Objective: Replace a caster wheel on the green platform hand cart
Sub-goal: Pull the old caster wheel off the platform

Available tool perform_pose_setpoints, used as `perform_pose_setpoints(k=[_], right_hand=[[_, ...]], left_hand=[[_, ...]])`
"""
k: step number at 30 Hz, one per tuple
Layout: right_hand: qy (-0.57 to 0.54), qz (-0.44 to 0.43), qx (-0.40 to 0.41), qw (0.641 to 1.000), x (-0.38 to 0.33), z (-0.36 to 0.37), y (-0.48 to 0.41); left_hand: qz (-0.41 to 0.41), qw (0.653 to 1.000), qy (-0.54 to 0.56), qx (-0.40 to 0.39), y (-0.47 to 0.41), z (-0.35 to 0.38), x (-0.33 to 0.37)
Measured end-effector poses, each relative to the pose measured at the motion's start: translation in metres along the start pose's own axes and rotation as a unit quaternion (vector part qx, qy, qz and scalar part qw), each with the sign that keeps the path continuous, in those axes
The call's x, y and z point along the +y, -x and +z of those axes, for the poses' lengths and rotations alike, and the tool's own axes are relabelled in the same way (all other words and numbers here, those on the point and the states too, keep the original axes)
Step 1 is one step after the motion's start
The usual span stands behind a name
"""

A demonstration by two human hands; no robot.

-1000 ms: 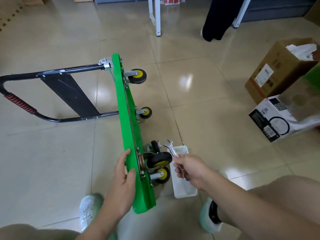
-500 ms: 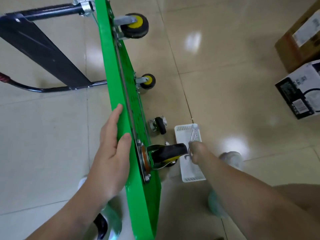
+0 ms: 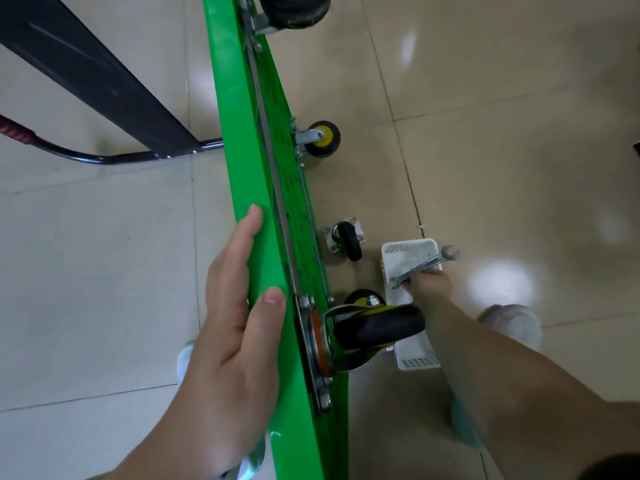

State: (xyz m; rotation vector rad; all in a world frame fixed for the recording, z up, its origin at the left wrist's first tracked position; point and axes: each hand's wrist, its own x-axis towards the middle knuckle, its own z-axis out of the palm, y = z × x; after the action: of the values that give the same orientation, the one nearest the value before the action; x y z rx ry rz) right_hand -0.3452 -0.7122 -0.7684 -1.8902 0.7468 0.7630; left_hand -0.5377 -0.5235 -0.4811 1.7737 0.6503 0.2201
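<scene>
Left hand (image 3: 235,341) flat on upended green platform (image 3: 242,133) near end, fingers straight, right hand (image 3: 429,285) gripping wrench (image 3: 426,263) over white tray (image 3: 417,363), loose caster (image 3: 348,239) beside

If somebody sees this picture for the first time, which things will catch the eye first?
The green platform cart stands tipped on its side down the middle, steadied by the left hand. To its right, the right hand holds a wrench over a white tray, and a loose black caster lies on the floor between cart and tray.
</scene>
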Motion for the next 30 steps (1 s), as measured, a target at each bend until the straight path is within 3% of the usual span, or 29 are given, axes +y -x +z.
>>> perform_pose_setpoints(k=[4,8,10,12,15,20,23,30], right_hand=[[0.101,0.054,-0.035,0.993,-0.004,0.007,0.006],[0.176,0.102,-0.166,0.965,-0.011,0.004,0.031],[0.203,0.105,-0.163,0.96,-0.021,-0.012,0.054],[0.212,0.058,-0.145,0.965,-0.046,-0.035,0.088],[0.226,-0.089,-0.176,0.954,-0.096,-0.076,0.155],[0.176,-0.293,-0.258,0.904,-0.126,-0.114,0.292],[0.221,-0.313,-0.284,0.879,-0.098,-0.097,0.326],[0.246,-0.282,-0.251,0.893,-0.069,-0.071,0.322]], left_hand=[[0.006,1.0,-0.014,-0.003,-0.002,-0.001,-0.002],[-0.008,1.0,-0.03,-0.008,-0.001,-0.003,-0.006],[-0.017,0.999,-0.033,-0.015,0.0,-0.005,-0.006],[-0.015,0.999,-0.037,-0.027,-0.001,-0.006,-0.004],[-0.014,0.998,-0.045,-0.038,-0.004,-0.008,0.0],[-0.022,0.997,-0.053,-0.05,-0.006,-0.01,0.006],[-0.021,0.998,-0.054,-0.037,-0.004,-0.011,0.008],[-0.051,0.998,-0.014,-0.024,0.022,0.0,0.014]])
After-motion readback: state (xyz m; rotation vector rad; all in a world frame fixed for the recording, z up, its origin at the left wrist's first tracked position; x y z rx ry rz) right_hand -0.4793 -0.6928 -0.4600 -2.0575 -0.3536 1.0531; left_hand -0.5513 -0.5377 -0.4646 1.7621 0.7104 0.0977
